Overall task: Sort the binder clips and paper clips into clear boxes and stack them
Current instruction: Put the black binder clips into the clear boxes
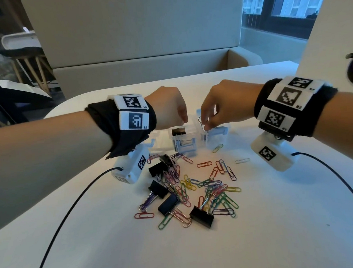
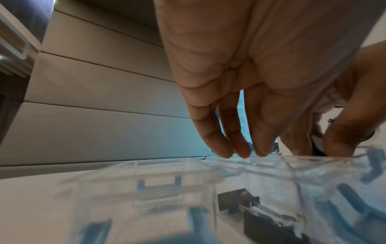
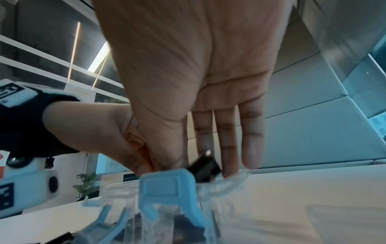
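Both hands over two clear boxes at the far side of the clip pile on the white table (image 1: 263, 232). Left hand (image 1: 167, 107) hangs above the left clear box (image 1: 183, 142), fingers (image 2: 217, 145) straight and pointing down just over its rim, holding nothing; a black binder clip (image 1: 178, 131) already sits inside that box, also seen through the wall in the left wrist view. Right hand (image 1: 226, 102) pinches a black binder clip (image 3: 205, 168) between thumb and forefinger, other fingers straight, right over the right clear box (image 1: 214, 137), whose light blue latch (image 3: 169, 186) sticks up close to the right wrist camera. Wire handle (image 1: 201, 122) of that clip shows under the fingertips in the head view. Loose pile nearer the person: coloured paper clips (image 1: 207, 186) mixed with several black binder clips (image 1: 201, 216), all on the table, outside the boxes. One green paper clip (image 1: 217, 148) lies just beside the right box. Wrist cameras with black cables (image 1: 71, 205) on both arms.
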`<state>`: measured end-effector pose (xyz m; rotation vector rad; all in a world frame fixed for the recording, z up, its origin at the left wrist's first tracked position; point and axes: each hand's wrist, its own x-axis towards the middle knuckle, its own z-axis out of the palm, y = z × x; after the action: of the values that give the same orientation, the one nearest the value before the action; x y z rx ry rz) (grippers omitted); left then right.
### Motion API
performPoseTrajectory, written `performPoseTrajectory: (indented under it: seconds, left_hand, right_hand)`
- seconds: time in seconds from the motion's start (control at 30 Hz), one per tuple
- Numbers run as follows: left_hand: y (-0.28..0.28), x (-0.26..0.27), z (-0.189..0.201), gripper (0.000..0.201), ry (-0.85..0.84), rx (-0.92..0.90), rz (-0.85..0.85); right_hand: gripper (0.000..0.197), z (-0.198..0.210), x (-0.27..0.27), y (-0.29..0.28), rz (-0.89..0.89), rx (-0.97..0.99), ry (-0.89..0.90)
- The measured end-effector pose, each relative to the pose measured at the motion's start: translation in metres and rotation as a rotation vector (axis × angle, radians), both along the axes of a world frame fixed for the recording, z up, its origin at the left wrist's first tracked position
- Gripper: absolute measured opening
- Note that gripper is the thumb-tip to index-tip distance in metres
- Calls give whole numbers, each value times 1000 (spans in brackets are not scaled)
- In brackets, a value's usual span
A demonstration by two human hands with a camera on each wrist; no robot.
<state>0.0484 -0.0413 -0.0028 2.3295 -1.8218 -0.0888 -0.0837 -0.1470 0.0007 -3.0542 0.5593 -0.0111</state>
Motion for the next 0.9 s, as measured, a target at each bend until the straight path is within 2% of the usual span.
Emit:
performPoseTrajectory:
  seconds: [0.13, 0.3, 0.37, 0.57, 0.63, 0.8, 0.9]
  left_hand:
    - [3, 2, 0, 16, 3, -10, -5]
    - [23, 2, 6, 16, -1, -89, -52]
    - [40, -1, 6, 15, -29, -90, -106]
    - [94, -12, -4, 16, 11, 159, -271]
    - [106, -12, -8, 21, 29, 216, -270]
    - [123, -9, -20, 39, 46, 306, -243]
    - [124, -10, -28, 38, 70, 297, -220]
  right_hand:
    - [20, -1, -2, 0, -30, 91, 3]
    - [15, 7, -8, 14, 2, 63, -172]
    - [15, 10, -13, 29, 58, 74, -185]
    - [12, 3, -27, 88, 280, 170, 27]
    - [16, -3, -32, 102, 321, 213, 101]
    - [43, -19, -38, 122, 353, 247, 247]
    - [44, -24, -40, 126, 341, 236, 258]
